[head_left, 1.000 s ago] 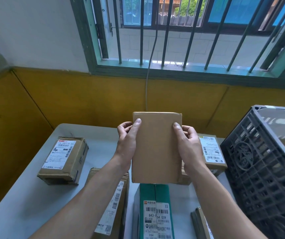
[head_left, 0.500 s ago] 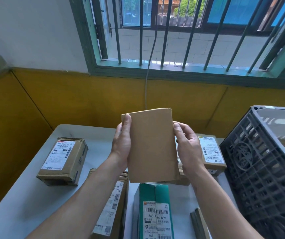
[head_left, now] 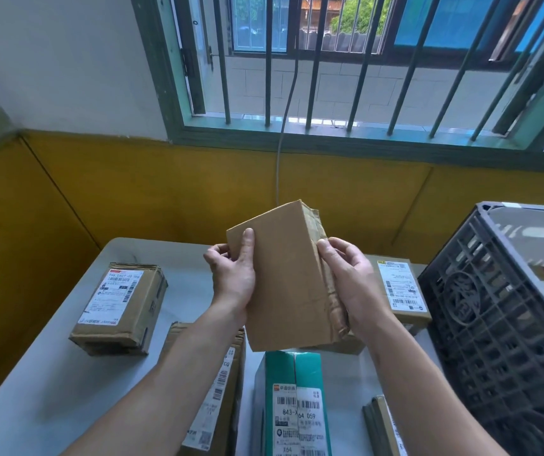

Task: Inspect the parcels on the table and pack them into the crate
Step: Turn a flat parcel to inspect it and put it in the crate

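Observation:
A plain brown cardboard parcel (head_left: 285, 284) is held up above the table, tilted so its top leans left and its taped right side shows. My left hand (head_left: 234, 278) grips its left edge, thumb across the front face. My right hand (head_left: 351, 284) holds the right, taped side. The dark grey slatted crate (head_left: 501, 327) stands at the right, its near wall facing me. On the grey table (head_left: 50, 390) lie more parcels: a brown labelled box (head_left: 121, 307) at the left, a green box (head_left: 292, 406) below the held one, and a brown box (head_left: 402, 294) behind my right hand.
Another labelled brown parcel (head_left: 218, 396) lies partly under my left forearm, and a thin parcel (head_left: 381, 426) pokes in at the bottom right. A yellow wall and a barred window rise behind the table. A grey cable (head_left: 282, 139) hangs down from the window sill.
Both hands have turned the held parcel anticlockwise, from flat upright to tilted, bringing its taped right side into view. My left thumb now lies across the front face.

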`<move>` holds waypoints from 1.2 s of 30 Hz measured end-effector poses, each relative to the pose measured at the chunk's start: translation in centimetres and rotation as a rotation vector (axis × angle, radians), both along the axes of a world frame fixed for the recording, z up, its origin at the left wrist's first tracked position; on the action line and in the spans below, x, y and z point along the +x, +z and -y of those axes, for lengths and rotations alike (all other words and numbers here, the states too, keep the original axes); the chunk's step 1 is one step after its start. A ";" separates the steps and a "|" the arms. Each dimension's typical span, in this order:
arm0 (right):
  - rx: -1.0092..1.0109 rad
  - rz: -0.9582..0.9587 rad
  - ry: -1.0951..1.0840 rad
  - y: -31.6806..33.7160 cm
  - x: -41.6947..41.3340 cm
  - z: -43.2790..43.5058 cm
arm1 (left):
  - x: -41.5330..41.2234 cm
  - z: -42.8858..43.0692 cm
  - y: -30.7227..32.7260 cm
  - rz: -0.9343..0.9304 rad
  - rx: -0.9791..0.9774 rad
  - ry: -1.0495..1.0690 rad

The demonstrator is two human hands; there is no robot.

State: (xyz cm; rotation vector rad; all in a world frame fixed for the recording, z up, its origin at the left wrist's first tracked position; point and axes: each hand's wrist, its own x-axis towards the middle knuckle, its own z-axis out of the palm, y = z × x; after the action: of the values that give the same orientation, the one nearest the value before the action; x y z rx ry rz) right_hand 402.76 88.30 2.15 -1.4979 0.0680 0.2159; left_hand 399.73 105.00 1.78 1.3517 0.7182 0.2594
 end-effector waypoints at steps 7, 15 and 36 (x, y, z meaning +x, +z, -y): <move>0.103 0.018 0.035 -0.7 0.2 0.0 | -0.2 0.3 0.0 -0.007 0.095 -0.217; 0.114 0.040 0.051 -0.6 0.5 0.2 | -0.9 0.9 0.6 -0.013 0.098 -0.407; 0.138 0.116 0.220 -0.2 -0.1 0.3 | -0.9 0.6 0.7 0.112 -0.022 -0.288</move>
State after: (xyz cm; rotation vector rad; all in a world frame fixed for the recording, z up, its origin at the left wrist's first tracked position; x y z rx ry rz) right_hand 402.63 88.02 1.92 -1.3765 -0.2021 0.3044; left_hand 398.78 104.38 2.44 1.3896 0.4248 0.0957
